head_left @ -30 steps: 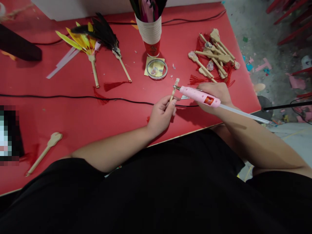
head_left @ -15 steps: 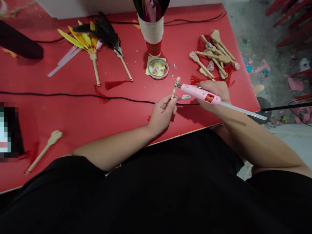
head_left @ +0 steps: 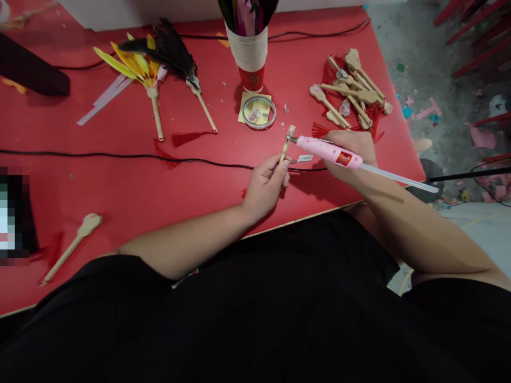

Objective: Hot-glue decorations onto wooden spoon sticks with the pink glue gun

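Note:
My left hand is closed around a wooden fan handle, its whitish head end pointing away from me. In my right hand is a pink glue gun, gripped from its far side, with a clear glue stick sticking out of the back. The metal nozzle meets the head of the handle, or hovers just over it; I cannot tell which. Red tassel threads show beside my left wrist.
Wooden handles with red tassels lie piled at the right. Stacked paper cups stand behind a tape roll. A yellow-feathered fan and a black-feathered fan lie left. Another handle rests near the front; a black cable crosses the table.
Almost nothing differs. The glue gun's rear has shifted very slightly to the right, while its nozzle stays at the handle's head.

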The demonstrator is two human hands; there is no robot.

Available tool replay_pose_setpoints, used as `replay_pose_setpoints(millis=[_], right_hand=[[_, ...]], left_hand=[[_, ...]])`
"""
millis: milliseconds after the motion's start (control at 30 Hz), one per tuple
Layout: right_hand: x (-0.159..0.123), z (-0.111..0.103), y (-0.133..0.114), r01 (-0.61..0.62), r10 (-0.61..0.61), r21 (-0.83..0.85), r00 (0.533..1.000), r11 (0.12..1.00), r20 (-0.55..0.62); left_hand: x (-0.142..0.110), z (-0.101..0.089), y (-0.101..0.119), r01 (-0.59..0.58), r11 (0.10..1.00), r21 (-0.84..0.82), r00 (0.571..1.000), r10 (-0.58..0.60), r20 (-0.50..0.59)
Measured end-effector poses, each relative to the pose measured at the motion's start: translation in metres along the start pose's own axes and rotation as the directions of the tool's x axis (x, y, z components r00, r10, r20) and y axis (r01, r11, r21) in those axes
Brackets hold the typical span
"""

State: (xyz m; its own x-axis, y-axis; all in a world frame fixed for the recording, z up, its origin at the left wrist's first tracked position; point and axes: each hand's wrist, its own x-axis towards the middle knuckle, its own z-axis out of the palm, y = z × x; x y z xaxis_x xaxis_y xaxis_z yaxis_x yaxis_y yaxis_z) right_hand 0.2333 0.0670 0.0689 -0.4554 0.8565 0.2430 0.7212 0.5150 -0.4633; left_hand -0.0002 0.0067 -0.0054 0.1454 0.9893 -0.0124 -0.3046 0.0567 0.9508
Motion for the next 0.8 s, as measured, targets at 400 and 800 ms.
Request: replay_pose_setpoints(millis=[400,800], right_hand=[[0.003,-0.001,0.004,0.044,-0.036,0.083,0.995,0.996,-0.093],[0.006,0.004,0.019,-0.134,0.135,0.018,0.988,0.991,-0.069]], left_hand=[[-0.001,0.000,-0.003,-0.025,0.999,0.019,1.000,0.025,0.008],[-0.007,0.001,0.000,-0.091,0.996,0.024,0.995,0.089,0.054]])
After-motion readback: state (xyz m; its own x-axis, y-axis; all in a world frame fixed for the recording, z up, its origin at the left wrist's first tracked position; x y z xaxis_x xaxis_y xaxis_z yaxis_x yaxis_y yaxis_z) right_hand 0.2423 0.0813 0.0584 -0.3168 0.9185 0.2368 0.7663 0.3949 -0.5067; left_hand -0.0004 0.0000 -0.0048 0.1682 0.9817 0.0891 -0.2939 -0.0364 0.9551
